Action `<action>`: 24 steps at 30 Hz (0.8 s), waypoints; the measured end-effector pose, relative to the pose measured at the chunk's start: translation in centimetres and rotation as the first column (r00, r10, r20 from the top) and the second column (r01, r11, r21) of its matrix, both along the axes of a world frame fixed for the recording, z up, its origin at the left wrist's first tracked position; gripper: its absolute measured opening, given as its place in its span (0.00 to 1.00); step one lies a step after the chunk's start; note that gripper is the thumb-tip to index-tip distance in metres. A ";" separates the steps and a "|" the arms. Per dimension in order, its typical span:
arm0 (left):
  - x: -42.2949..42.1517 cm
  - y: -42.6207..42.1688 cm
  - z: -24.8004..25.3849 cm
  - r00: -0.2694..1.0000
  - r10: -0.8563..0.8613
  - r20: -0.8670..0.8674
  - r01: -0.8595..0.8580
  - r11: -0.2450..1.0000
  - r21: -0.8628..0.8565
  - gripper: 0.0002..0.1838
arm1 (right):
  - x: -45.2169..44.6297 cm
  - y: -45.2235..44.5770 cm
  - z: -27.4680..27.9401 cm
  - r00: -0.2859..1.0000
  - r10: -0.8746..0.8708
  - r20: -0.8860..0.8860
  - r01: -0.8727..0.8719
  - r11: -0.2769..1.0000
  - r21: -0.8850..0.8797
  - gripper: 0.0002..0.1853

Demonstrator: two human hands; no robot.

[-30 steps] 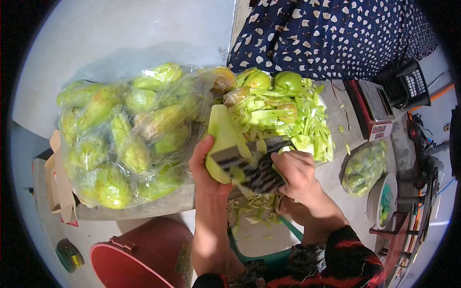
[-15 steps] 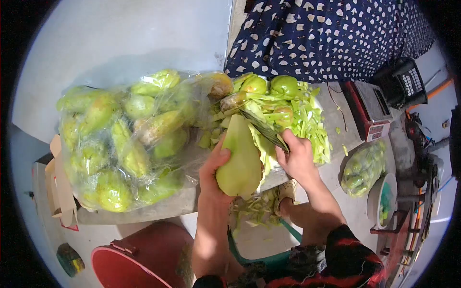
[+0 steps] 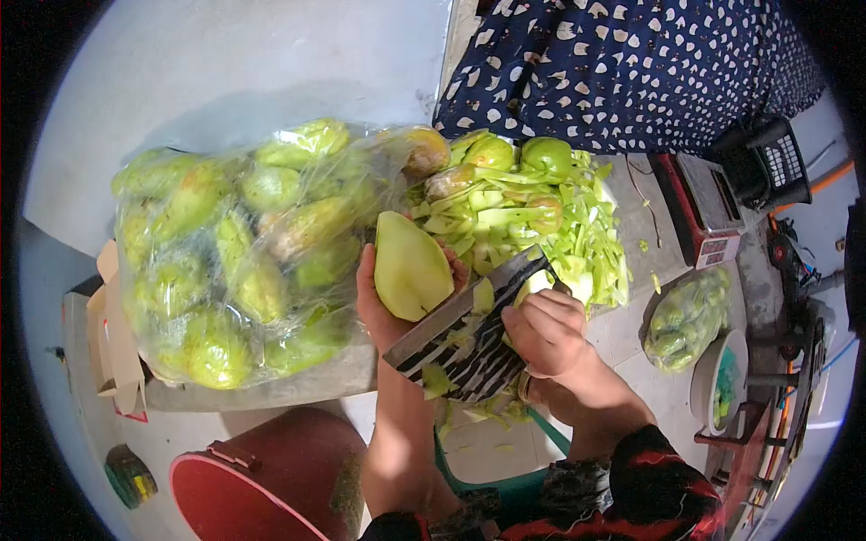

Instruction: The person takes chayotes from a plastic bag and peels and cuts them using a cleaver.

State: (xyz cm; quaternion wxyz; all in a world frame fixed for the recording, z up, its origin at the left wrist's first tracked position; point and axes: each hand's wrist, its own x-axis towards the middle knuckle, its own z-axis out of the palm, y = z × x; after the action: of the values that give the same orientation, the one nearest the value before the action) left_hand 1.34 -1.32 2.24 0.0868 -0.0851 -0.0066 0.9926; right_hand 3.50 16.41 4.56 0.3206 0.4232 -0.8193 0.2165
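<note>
Head view: nearest, the pale green, smooth-skinned peeled oval fruit sits in the cupped left hand, so that hand is the nearer one, with the right hand off to the fruit's right, across the broad, flat blade of a large grey-and-black streaked knife. The fruit's long axis points mostly away from the body, leaning a little left at the far, narrower end; its rounder end faces back toward the blade's upper edge. Blade and fruit are very close there, though whether they touch cannot be told. The left hand is part open, curved to the fruit's width, thumb side along its left and fingertips curled up at its right; its palm is hidden. The right hand is closed in a fist about the handle end, the handle itself largely covered, and bits of green peel cling to the blade. Just beyond lies a loose heap of light green peel strips on a grey slab; to the left rests a large clear plastic bag of green fruit. Farther off are a red-sided scale and a dark blue cloth with white patches.
</note>
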 end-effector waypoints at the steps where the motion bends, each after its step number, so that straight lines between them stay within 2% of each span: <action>1: 0.0 0.1 -0.1 1.000 -0.001 0.002 0.001 1.000 0.010 0.30 | 0.1 -0.2 0.0 1.000 -0.016 -0.003 0.016 1.000 -0.007 0.09; 3: 0.0 0.2 -0.3 1.000 -0.002 0.005 0.002 1.000 0.019 0.29 | 0.2 -0.4 -0.1 0.999 -0.032 0.010 0.032 0.999 -0.024 0.10; 6: -0.1 0.3 -0.6 1.000 -0.019 -0.024 0.018 0.998 -0.066 0.26 | 0.1 -0.4 -0.4 0.999 -0.047 0.016 0.048 0.998 -0.044 0.10; 9: -0.1 0.4 -0.7 0.989 -0.081 -0.126 0.068 0.992 -0.105 0.26 | 0.1 -0.5 -0.5 0.999 -0.039 0.011 0.039 0.998 -0.045 0.10; 11: 0.0 0.8 -0.6 0.994 -0.003 -0.114 0.000 1.000 -0.025 0.30 | 0.2 -0.5 -0.3 0.999 -0.032 0.009 0.033 0.999 -0.042 0.09; 15: 0.1 0.9 -0.6 0.997 -0.004 -0.083 0.004 1.000 -0.009 0.29 | -0.4 0.1 -0.4 0.994 -0.095 0.052 0.096 0.995 -0.014 0.06; 17: 0.1 0.7 -0.1 0.996 0.081 0.048 -0.074 0.989 -0.125 0.29 | -0.6 0.7 -0.5 0.986 -0.141 0.088 0.143 0.990 -0.008 0.07; 19: -0.1 0.5 -0.1 0.995 0.079 0.064 -0.069 0.987 -0.143 0.29 | -0.7 1.2 -0.5 0.986 -0.131 0.104 0.126 0.991 0.052 0.10; 21: 0.1 0.1 0.1 0.987 0.040 -0.155 -0.061 0.989 -0.133 0.29 | -0.5 1.2 -0.4 0.986 -0.121 0.115 0.118 0.993 0.028 0.13; 24: 0.1 0.0 0.3 0.995 0.046 -0.087 -0.055 0.993 -0.101 0.30 | -1.1 1.7 -0.3 0.954 -0.113 0.278 0.119 0.993 -0.004 0.22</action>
State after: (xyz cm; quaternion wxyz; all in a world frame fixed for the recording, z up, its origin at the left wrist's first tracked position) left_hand 1.39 -1.28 2.56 0.0571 -0.0474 0.0464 0.9962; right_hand 2.43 18.13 4.23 0.2193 0.3365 -0.8772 0.2629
